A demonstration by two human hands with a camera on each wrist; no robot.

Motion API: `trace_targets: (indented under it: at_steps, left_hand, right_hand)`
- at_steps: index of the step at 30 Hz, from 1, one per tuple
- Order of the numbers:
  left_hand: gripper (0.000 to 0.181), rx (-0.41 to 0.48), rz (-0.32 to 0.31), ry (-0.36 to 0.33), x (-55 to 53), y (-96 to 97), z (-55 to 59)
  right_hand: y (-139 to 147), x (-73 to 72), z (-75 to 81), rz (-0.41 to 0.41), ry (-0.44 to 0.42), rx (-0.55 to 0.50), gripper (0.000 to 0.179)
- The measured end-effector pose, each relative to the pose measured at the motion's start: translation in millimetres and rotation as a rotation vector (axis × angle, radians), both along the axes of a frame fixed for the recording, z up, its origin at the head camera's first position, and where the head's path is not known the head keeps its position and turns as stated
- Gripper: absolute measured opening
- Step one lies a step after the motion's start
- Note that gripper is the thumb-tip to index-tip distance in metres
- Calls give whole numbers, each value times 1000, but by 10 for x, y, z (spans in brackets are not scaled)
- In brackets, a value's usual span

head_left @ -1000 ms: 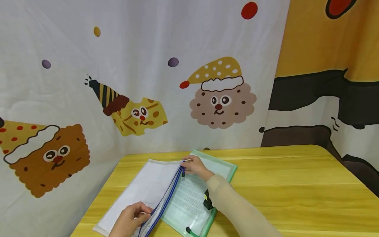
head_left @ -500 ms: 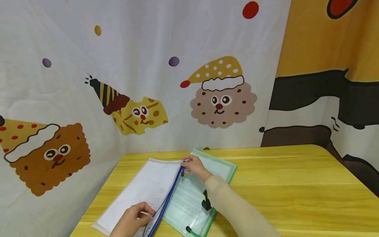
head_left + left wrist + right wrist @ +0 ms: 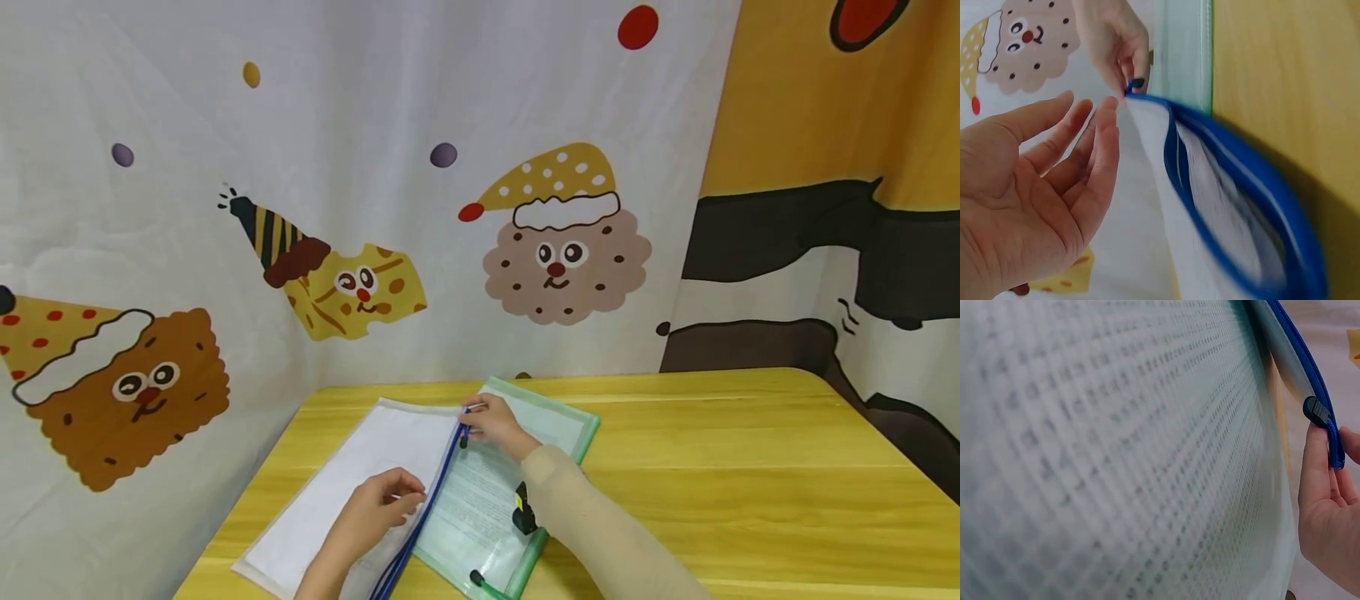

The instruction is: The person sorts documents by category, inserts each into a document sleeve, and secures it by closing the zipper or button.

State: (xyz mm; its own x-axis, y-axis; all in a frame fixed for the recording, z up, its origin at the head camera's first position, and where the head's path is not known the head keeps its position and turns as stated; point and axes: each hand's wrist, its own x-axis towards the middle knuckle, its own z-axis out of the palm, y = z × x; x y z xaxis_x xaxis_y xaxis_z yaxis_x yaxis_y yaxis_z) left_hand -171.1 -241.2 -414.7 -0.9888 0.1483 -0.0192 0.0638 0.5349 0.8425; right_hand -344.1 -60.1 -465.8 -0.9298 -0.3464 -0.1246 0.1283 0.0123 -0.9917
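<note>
A white zip document pouch point(image 3: 330, 492) with a blue zip edge lies on the left, overlapping a green-edged one. My right hand point(image 3: 498, 425) pinches its far corner at the zip's end. A cord loop with a dark zipper pull point(image 3: 1316, 411) hangs by those fingers in the right wrist view. My left hand point(image 3: 378, 512) hovers over the white pouch near its zip edge, fingers loosely bent and holding nothing. In the left wrist view the blue zip point(image 3: 1310, 250) gapes apart, with white papers point(image 3: 1229, 212) visible inside.
The green-edged mesh pouch point(image 3: 465, 517) holds a printed sheet and has a black-tipped green pull point(image 3: 477, 577) near its front corner. A wooden table point(image 3: 735, 500) carries both pouches. Behind it hangs a cartoon-printed curtain point(image 3: 375, 100).
My left hand has let go of the white pouch's zip edge and moved up and to the right, toward my right hand. The right hand keeps its pinch at the corner.
</note>
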Motion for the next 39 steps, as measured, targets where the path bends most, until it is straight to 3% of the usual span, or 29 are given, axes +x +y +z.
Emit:
trace_targets:
  at_steps: [5, 11, 19, 25, 31, 35, 39]
  left_hand:
    - [27, 119, 1, -10, -186, 179, -47]
    - [36, 338, 68, -26, -329, 415, -115]
    - [51, 556, 94, -98, -363, 694, -240]
    - [61, 747, 113, -195, -377, 829, -340]
    - [68, 1040, 212, -263, -397, 927, -429]
    - [62, 1254, 284, -238, -437, 1005, -497]
    - [59, 1338, 361, -131, -494, 1084, -536]
  right_hand:
    - [-1, 5, 5, -11, 23, 19, 36]
    - [-16, 23, 21, -22, 23, 24, 36]
    - [-17, 54, 72, -40, 20, 28, 35]
    - [-14, 85, 119, -37, 21, 24, 34]
    - [-29, 74, 114, -37, 20, 23, 33]
    - [-31, 82, 109, -40, 16, 20, 34]
    - [-31, 102, 118, -44, 11, 21, 37]
